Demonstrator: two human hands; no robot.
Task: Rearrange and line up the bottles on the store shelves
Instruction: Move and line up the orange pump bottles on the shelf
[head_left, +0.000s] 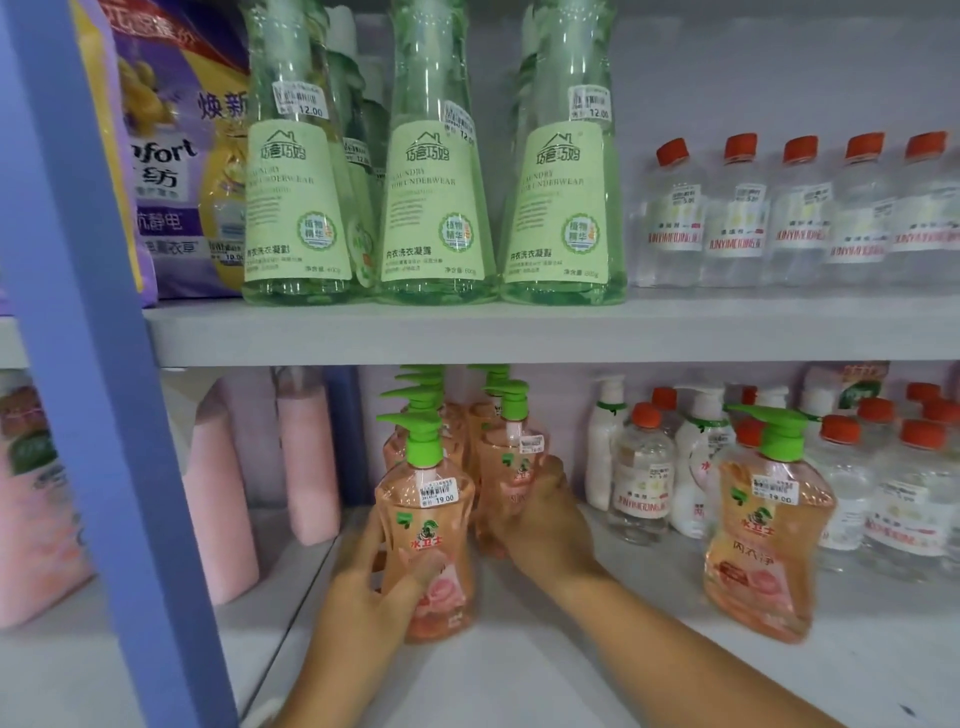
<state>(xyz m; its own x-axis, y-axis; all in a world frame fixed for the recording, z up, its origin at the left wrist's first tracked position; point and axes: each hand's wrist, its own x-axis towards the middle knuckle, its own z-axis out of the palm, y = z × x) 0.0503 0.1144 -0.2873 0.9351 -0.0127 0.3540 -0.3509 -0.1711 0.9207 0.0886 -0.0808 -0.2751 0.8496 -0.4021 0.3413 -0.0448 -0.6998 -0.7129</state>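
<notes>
On the lower shelf (519, 670) stand several peach pump bottles with green pumps. My left hand (363, 592) grips the front one (426, 525), thumb across its label and fingers behind it. My right hand (540, 514) wraps round the bottle just behind and to the right (511, 452), covering its lower half. More of these bottles (441, 415) queue behind in two rows. A lone peach pump bottle (763, 525) stands apart at the right, in front of the clear bottles.
A blue upright post (104, 364) borders the bay on the left, with pink bottles (306, 457) beyond it. Clear red-capped bottles (644, 467) and white pump bottles (605, 441) fill the lower right. The upper shelf (519, 332) carries three tall green bottles (436, 156) and more red-capped bottles (737, 208).
</notes>
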